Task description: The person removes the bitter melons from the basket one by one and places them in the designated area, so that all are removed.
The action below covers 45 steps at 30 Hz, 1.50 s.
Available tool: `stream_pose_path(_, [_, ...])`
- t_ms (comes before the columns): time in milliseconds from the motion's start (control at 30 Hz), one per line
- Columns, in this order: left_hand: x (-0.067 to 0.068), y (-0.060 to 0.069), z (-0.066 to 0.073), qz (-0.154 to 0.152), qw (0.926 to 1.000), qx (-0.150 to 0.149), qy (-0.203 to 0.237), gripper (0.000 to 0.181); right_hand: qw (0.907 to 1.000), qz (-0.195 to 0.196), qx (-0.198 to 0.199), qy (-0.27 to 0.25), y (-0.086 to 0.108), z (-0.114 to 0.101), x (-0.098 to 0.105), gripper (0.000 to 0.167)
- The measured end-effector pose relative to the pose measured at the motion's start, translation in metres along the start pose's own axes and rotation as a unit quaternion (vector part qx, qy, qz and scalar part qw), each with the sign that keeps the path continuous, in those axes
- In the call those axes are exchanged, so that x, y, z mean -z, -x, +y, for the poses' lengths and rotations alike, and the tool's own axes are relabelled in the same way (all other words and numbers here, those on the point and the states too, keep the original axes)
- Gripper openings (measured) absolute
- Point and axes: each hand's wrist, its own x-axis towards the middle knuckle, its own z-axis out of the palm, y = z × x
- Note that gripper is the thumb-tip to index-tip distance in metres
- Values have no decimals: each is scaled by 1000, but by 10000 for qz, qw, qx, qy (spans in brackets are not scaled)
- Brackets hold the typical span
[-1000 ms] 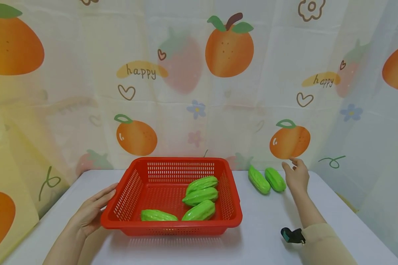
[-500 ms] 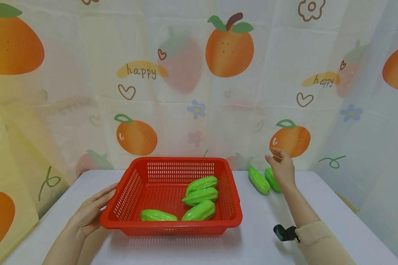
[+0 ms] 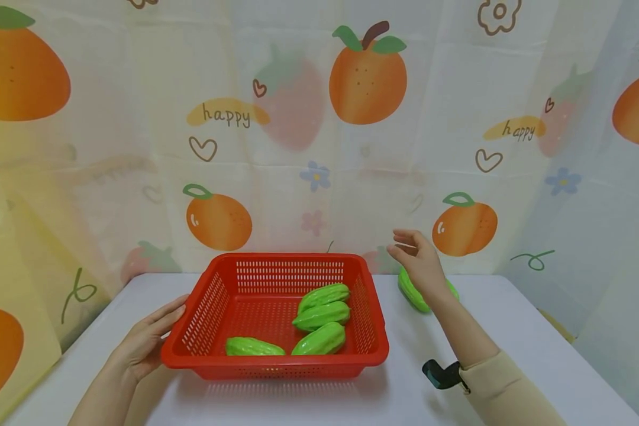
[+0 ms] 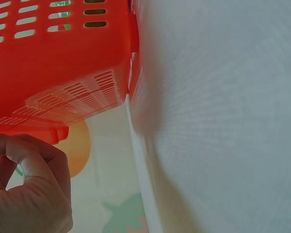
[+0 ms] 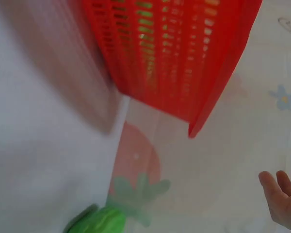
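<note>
My left hand point(image 3: 141, 346) holds the left rim of a red slotted plastic basket point(image 3: 277, 361); in the left wrist view the hand's fingers point(image 4: 36, 158) bend at the rim. Inside the basket lie several light green, ridged bitter melons point(image 3: 322, 316), most toward its right side. Raised over the table right of the basket is my right hand point(image 3: 420, 266), its fingers apart and holding nothing. Behind it on the table are two more bitter melons point(image 3: 411, 291), partly hidden by the hand and forearm. One bitter melon point(image 5: 104, 222) shows at the bottom of the right wrist view.
A white table point(image 3: 404, 390) carries everything. Close behind it hangs a pale curtain point(image 3: 367, 189) printed with oranges and strawberries. A small black device point(image 3: 441, 374) sits at the right wrist.
My right hand has moved left and somewhat upward, from beside the right loose bitter melon to over the left one. The left hand, basket and bitter melons keep their places.
</note>
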Motion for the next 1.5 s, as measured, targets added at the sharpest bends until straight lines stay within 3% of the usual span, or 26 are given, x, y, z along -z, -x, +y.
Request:
stream_pose_path(467, [1,0,-1,-39,10000,-68,-20,27,9934,-1074,388,-60,18,-26,-45,46])
stream_pose_path(933, [0,-1,-1,-4,10000,-4,15,27,9861,-1651,45,-158,27,-35,-94,44])
stream_pose_path(1267, [-1,0,-1,-1,10000,-18,7,27,9738,-2267,-159,-118,36,-37,-124,41])
stream_pose_path(1500, [1,0,-2,-198,9996,-185,70,30,9680,-2503,-151,-111,39,-35,-141,41])
